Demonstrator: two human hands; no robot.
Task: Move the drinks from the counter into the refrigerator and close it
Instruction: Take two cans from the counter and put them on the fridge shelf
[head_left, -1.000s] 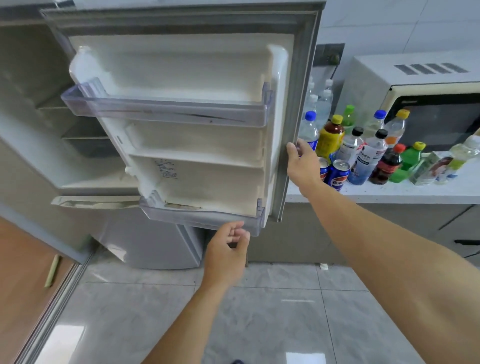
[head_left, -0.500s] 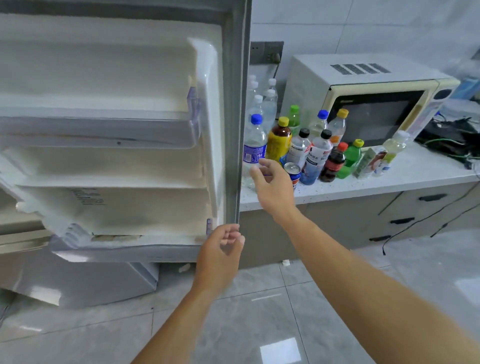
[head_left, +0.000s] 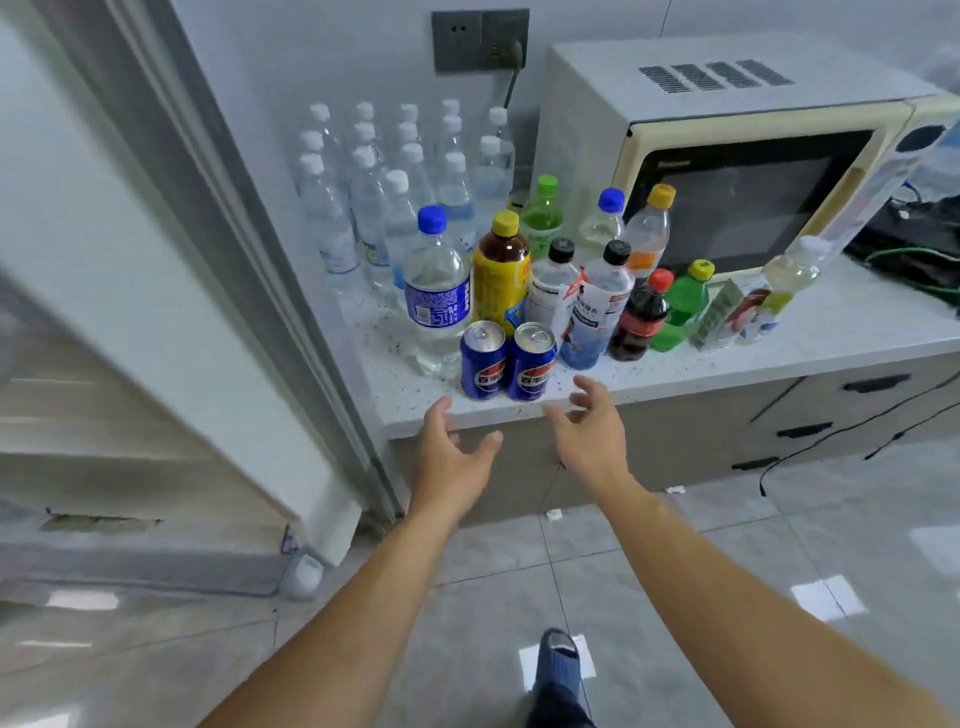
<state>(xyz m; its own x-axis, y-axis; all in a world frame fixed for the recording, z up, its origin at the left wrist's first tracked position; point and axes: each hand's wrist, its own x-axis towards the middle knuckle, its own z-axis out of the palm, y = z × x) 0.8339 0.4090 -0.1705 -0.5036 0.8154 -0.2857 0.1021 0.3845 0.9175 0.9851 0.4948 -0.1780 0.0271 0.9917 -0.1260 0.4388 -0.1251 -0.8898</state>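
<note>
Two blue cola cans (head_left: 483, 359) (head_left: 532, 362) stand side by side at the front edge of the white counter (head_left: 779, 353). Behind them are a blue-capped water bottle (head_left: 436, 296), a yellow-labelled tea bottle (head_left: 501, 270), two black-capped white bottles (head_left: 597, 306), a small red-capped cola bottle (head_left: 638, 317), green bottles (head_left: 683, 304) and several clear water bottles (head_left: 363, 197) at the back. My left hand (head_left: 449, 457) and my right hand (head_left: 589, 431) hang open just below the counter's edge, empty, either side of the cans. The open refrigerator door (head_left: 156, 312) fills the left.
A cream microwave (head_left: 727, 156) sits on the counter at the right, with black and green cables (head_left: 914, 260) beyond it. A wall socket (head_left: 480, 39) is above the bottles. Drawers (head_left: 831, 410) lie under the counter. My foot (head_left: 558, 670) is on the tiled floor.
My left hand has let go of the refrigerator door's lower edge and moved right toward the counter. My right hand dropped from the bottles to below the counter's edge. The view swung right and closer.
</note>
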